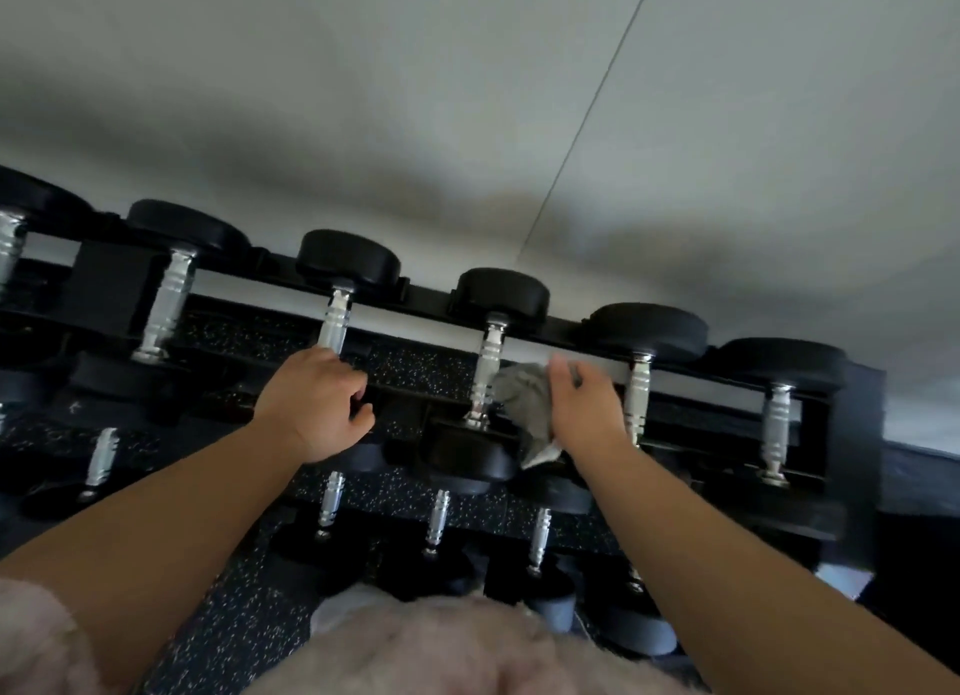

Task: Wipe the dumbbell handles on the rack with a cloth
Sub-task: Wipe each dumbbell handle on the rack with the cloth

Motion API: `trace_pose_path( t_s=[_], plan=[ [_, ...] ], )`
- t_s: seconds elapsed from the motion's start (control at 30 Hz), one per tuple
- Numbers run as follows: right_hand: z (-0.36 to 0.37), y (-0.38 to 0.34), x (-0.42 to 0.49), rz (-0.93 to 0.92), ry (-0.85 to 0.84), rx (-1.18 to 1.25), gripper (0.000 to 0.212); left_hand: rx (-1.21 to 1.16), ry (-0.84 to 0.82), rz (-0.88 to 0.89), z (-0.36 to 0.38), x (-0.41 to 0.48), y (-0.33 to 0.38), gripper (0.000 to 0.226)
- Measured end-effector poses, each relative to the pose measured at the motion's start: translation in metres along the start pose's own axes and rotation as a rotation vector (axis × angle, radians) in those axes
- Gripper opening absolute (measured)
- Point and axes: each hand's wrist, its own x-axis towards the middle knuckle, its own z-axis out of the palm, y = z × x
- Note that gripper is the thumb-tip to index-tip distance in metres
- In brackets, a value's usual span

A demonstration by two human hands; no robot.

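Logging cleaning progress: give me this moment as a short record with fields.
left grip: curled round near end of third handle, top row
right grip: holds cloth
cloth: grey, bunched, beside fourth handle, seemingly touching
rack: black, several rows
wall: pale, behind rack

A fluffy, pale pink garment (441,647) was worn; the left forearm (171,512) and right forearm (727,517) were left bare.

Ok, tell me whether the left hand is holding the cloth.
No, the grey cloth is gripped by the right hand, while the left hand grips a dumbbell handle with no cloth.
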Motion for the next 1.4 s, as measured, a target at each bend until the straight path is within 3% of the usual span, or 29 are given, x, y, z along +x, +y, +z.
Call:
trace_pose_path(
  t_s=[0.17,0.4,0.57,0.67,0.73,0.87,0.9,1.0,1.23,1.4],
  plan=[
    [-0.013,0.031,-0.037,0.137,-0.082,0.1,0.051,0.102,-0.011,0.038,0.003,0.002,0.007,0.028],
    [-0.066,0.071,-0.052,0.267,0.019,0.417,0.068,0.129,-0.013,-0.004,0.008,-0.001,0.041,0.029],
    [-0.118,0.084,-0.055,0.305,0.336,0.556,0.063,-0.215,0.11,0.056,0.007,0.009,0.123,0.029],
    [-0.141,0.084,-0.055,0.177,0.461,0.453,0.052,-0.233,0.059,0.154,0.005,0.027,0.172,0.038],
    [-0.144,0.088,-0.053,0.074,0.411,0.366,0.049,-0.148,-0.014,0.189,0.011,0.038,0.189,0.043],
    [-0.116,0.124,-0.045,-0.149,-0.082,-0.044,0.044,0.124,-0.069,0.182,0.023,0.046,0.197,0.053],
    [-0.111,0.136,-0.041,-0.244,-0.131,-0.165,0.044,0.138,-0.074,0.18,0.024,0.047,0.199,0.052],
    [-0.112,0.158,-0.027,-0.407,-0.136,-0.335,0.05,0.11,-0.053,0.155,0.032,0.048,0.199,0.043],
    [-0.093,0.143,-0.006,-0.893,-0.182,-0.495,0.037,0.112,-0.102,-0.018,0.032,0.052,0.209,0.034],
    [-0.066,0.12,0.009,-0.932,-0.247,-0.841,0.037,0.051,-0.096,-0.085,0.029,0.051,0.214,0.031]
  ],
)
